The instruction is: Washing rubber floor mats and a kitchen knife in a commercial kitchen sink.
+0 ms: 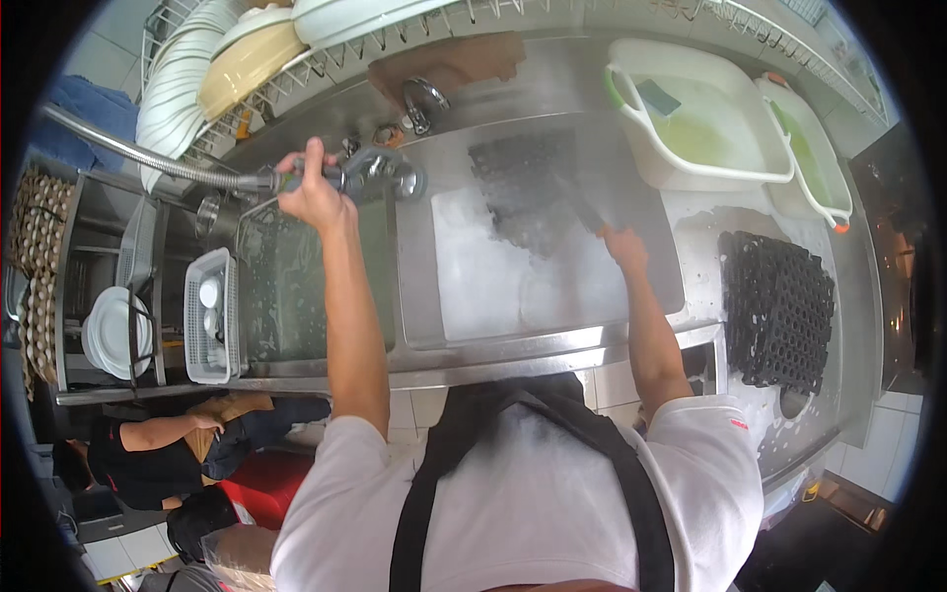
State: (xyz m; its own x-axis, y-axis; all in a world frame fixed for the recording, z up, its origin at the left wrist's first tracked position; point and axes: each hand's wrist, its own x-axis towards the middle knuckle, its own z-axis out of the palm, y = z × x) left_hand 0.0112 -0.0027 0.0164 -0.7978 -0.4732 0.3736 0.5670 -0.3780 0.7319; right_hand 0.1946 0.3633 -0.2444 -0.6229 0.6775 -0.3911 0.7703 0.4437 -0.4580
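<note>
My left hand grips a spray nozzle on a flexible metal hose. The nozzle's head points right, above the divider between two stainless steel sink basins. In the right basin, a dark mat lies partly hidden by mist over a whitish flat surface. My right hand is closed around the end of a narrow dark piece that reaches towards the mat. Spray blurs it, so I cannot tell whether it belongs to the mat or is a separate tool.
Cloudy water fills the left basin, beside a white plastic basket. Two white tubs hold greenish liquid; a perforated black mat lies near them. A wire rack holds dishes. Another person stands behind at left.
</note>
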